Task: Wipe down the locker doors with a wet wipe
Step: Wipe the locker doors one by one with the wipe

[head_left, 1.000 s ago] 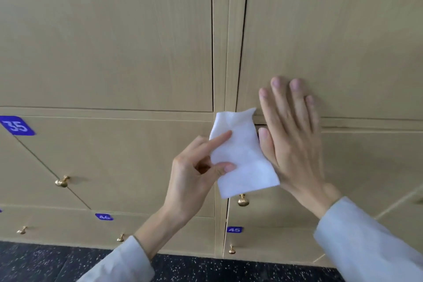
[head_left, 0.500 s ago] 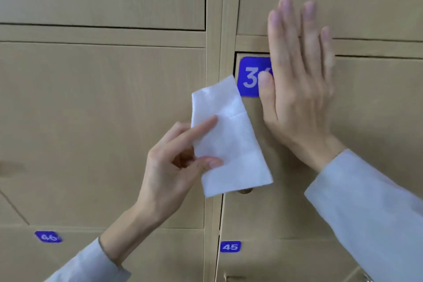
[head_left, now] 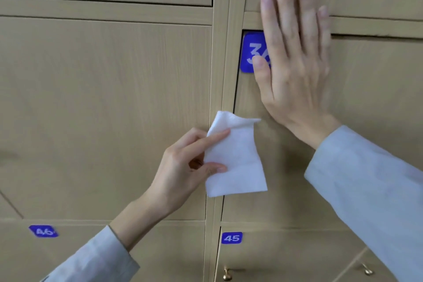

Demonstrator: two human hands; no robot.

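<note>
While left hand (head_left: 183, 167) pinches wipe (head_left: 235, 160), locker door (head_left: 377, 98) closed

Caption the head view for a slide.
Left hand pinches a wet wipe while right hand lies flat on a locker door.

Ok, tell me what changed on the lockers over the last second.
The right hand slid up the locker door until its fingers crossed the top edge, its thumb now over the blue number plate. The left hand still pinches the white wipe, whose top corner has flopped over. No wiping yet.
</note>
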